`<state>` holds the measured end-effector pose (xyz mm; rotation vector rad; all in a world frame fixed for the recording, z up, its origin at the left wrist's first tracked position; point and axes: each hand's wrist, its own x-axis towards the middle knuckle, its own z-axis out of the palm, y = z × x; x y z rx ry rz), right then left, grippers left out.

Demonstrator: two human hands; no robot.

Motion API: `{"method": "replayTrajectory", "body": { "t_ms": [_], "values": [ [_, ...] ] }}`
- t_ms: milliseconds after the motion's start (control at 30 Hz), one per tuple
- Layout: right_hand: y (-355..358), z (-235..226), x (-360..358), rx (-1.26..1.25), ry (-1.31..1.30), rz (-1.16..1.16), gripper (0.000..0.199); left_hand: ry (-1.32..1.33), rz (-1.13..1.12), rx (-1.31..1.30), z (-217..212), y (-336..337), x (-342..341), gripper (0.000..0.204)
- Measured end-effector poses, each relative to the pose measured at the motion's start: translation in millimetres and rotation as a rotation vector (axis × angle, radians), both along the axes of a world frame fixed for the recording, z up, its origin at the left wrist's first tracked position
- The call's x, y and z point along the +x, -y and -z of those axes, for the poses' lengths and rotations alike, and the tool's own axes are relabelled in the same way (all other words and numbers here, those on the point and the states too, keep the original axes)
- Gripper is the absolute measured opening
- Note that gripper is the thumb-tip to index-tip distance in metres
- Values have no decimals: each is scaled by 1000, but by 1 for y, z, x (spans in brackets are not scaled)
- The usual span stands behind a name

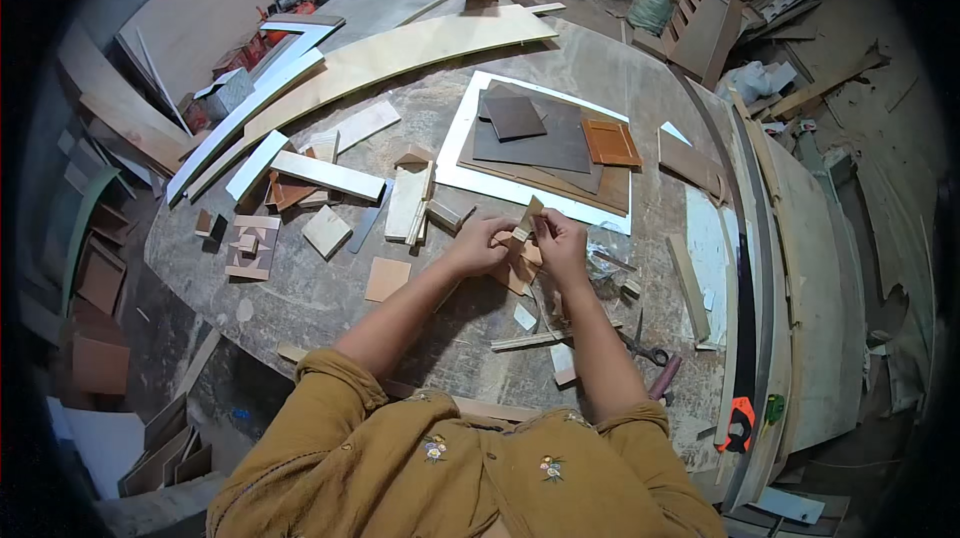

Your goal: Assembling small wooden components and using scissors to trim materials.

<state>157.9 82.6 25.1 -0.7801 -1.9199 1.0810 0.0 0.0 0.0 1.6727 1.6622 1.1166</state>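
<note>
- Around, a cluttered workshop, with a bulging green sack point(655, 0) and scrap brown timber point(700, 23) at the upper right.
- In the middle, a broad worktop point(290, 313) with a scuffed, stained grey surface.
- Left hand point(482, 250): fingers curled in a grasp on a small tan wooden piece point(527, 222), exact hold partly hidden.
- Right hand point(563, 248): thumb and fingers pinched on the same piece from the other side.
- Small tan wooden piece: tilted between both hands, raised above the worktop.
- Just below both hands, thin orange-tan flat pieces point(512, 278), partly covered by the fingers.
- Just beside the right hand, crumpled clear plastic wrap point(603, 260).
- To the left of the left hand, a flat square peach-coloured tile point(388, 279); farther off, a white-topped rectangular strip point(328, 173) across smaller offcuts.
- Beyond the hands, a large white rectangular panel point(456, 166); on it, stacked dark brown flat sheets point(520, 146) and an orange-brown framed rectangle point(611, 143).
- Along the far side, a long pale wooden board point(400, 53).
- Near the right forearm point(605, 343), dark-handled metal scissors point(655, 353) beside a purple-handled tool point(664, 378).
- Toward the right edge, an orange-and-black saw handle point(738, 423), near a green-handled tool point(774, 409).
</note>
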Motion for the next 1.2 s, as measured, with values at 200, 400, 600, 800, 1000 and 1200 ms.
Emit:
{"method": "replayTrajectory", "body": {
  "t_ms": [200, 400, 600, 800, 1000, 1200],
  "values": [
    [4, 0, -5, -19, -33, -28, 14, 24, 53, 62, 10, -5, -4, 25],
    [7, -8, 1, 2, 59, -22, 13, 1, 60, 33, 8, -3, -2, 32],
    [9, -9, 3, 17, 54, -56, 17, -28, 37, 5, 0, 2, 0, 31],
    [8, -12, 5, 16, 49, -143, 22, -163, 1, 26, 9, 2, -1, 31],
    [12, -14, 6, -123, 94, -191, 34, -139, 17, 4, 26, -3, -4, 35],
    [12, -1, 14, -272, 39, -205, 46, -97, 17, -11, 10, 1, -1, 38]
  ]
}}
